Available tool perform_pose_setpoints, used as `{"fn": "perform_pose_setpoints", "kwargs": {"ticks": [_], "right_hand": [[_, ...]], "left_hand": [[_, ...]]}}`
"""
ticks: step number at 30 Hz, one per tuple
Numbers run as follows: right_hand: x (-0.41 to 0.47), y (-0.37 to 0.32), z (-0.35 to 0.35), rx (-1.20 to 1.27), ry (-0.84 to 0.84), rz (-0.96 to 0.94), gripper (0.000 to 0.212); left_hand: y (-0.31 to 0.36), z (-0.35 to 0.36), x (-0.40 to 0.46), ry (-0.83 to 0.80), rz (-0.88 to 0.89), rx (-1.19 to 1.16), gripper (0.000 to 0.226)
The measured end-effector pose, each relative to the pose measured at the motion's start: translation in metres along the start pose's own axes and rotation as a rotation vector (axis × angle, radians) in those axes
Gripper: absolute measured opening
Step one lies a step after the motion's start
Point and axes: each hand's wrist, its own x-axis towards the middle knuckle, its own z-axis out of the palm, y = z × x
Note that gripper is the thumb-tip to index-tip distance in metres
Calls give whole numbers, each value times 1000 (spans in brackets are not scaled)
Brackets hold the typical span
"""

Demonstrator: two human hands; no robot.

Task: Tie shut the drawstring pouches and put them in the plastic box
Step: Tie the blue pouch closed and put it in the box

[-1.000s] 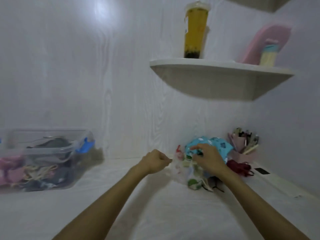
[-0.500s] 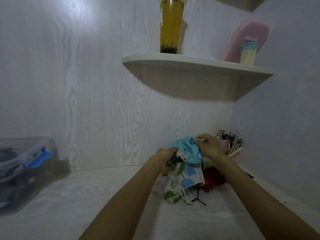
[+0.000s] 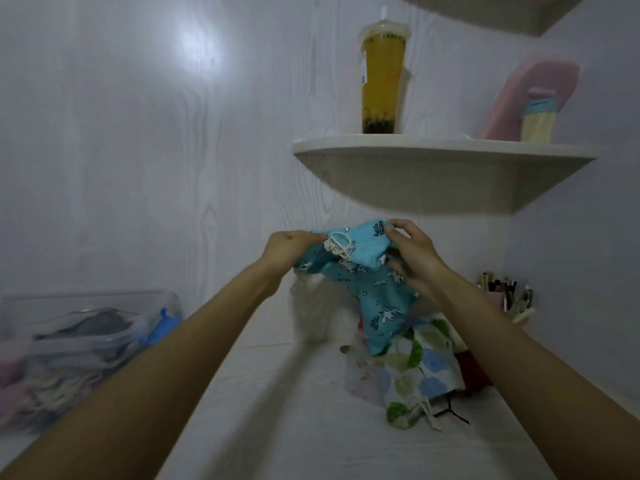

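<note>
A turquoise drawstring pouch with white animal prints hangs in the air above the table, held by its top edge. My left hand pinches the left end beside the bunched white cord. My right hand grips the right end of the top hem. Below lies a pouch with green and blue leaf print, with a red pouch behind it. The clear plastic box stands at the left, holding several pouches.
A white corner shelf juts out just above my hands, carrying a tall yellow drink cup and a pink object. A holder with pens stands in the right corner. White walls close in behind and to the right.
Both hands have lifted the turquoise pouch up off the pile and stretched its top edge apart. The camera has swung left, bringing the plastic box back into view.
</note>
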Motion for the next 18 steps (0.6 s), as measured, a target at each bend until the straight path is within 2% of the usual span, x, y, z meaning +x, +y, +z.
{"fn": "perform_pose_setpoints", "kwargs": {"ticks": [5, 10, 14, 16, 18], "right_hand": [[-11, 0, 68, 140, -117, 41, 6], [-27, 15, 118, 187, -167, 91, 6], [-48, 52, 120, -51, -126, 221, 7], [-64, 76, 107, -296, -138, 270, 8], [-78, 97, 93, -545, -154, 201, 7]], "left_hand": [[5, -58, -17, 53, 27, 30, 15], [3, -118, -31, 96, 33, 95, 14], [-28, -133, -52, 8, 10, 201, 10], [-55, -136, -68, -80, -8, 247, 12], [-79, -138, -83, -204, -45, 315, 11]]}}
